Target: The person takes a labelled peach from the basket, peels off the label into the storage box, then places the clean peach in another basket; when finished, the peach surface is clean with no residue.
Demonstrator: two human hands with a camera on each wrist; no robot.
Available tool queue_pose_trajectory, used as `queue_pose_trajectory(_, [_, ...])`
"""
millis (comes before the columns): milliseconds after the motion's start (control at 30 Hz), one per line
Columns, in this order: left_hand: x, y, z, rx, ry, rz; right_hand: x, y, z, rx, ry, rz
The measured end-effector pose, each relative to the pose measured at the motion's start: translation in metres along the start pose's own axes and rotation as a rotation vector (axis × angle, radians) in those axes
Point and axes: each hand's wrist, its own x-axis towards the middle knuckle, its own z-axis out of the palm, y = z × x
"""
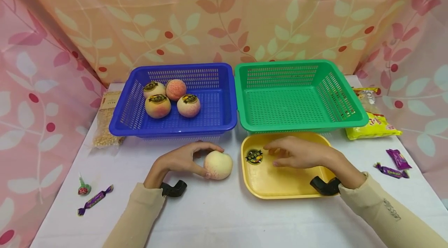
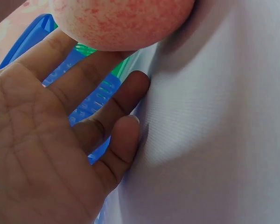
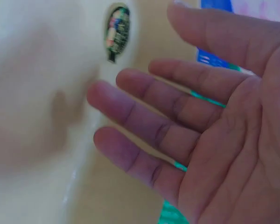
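Observation:
My left hand [image 1: 183, 158] holds a pale peach [image 1: 218, 165] between thumb and fingers, low over the white cloth. Its reddish side [image 2: 126, 23] shows in the left wrist view, with the other fingers loosely bent below. Over the yellow tray [image 1: 280, 192], my right hand [image 1: 297, 152] has its fingers spread and nothing in them. A black-and-gold oval sticker [image 1: 254, 156] is at the tray's left inside; the right wrist view shows the sticker [image 3: 117, 30] beyond the fingertips. Several peaches [image 1: 158, 106], most with similar stickers, sit in the blue basket [image 1: 213, 121] at the back left.
A green basket [image 1: 280, 102] stands beside the blue one, behind the tray. Snack bags [image 1: 372, 125] lie at the right and a bag of grains [image 1: 106, 119] at the left. Purple-wrapped candies [image 1: 392, 171] lie far right; another candy [image 1: 95, 200] and a lollipop [image 1: 84, 186] lie left.

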Motion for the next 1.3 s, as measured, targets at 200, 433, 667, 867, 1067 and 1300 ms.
queue_pose_trajectory(200, [-0.004,0.007,-0.002,0.001,0.025,0.015,-0.018,-0.003,-0.012,0.096,0.044,-0.018])
queue_pose_trajectory(433, [-0.014,0.039,-0.007,0.034,0.024,0.126,-0.046,-0.004,-0.025,0.167,0.21,-0.024])
queue_pose_trajectory(667, [-0.01,0.079,-0.019,0.05,0.077,0.291,-0.069,0.016,-0.038,0.08,0.543,-0.025])
queue_pose_trajectory(867, [0.016,0.101,-0.032,0.019,0.201,0.328,-0.086,0.05,-0.043,0.096,0.796,0.152])
queue_pose_trajectory(1067, [0.062,0.116,-0.039,-0.025,0.319,0.426,-0.101,0.086,-0.047,0.039,0.885,0.349])
queue_pose_trajectory(1300, [0.125,0.145,-0.044,-0.082,0.319,0.505,-0.104,0.115,-0.042,-0.047,0.822,0.494])
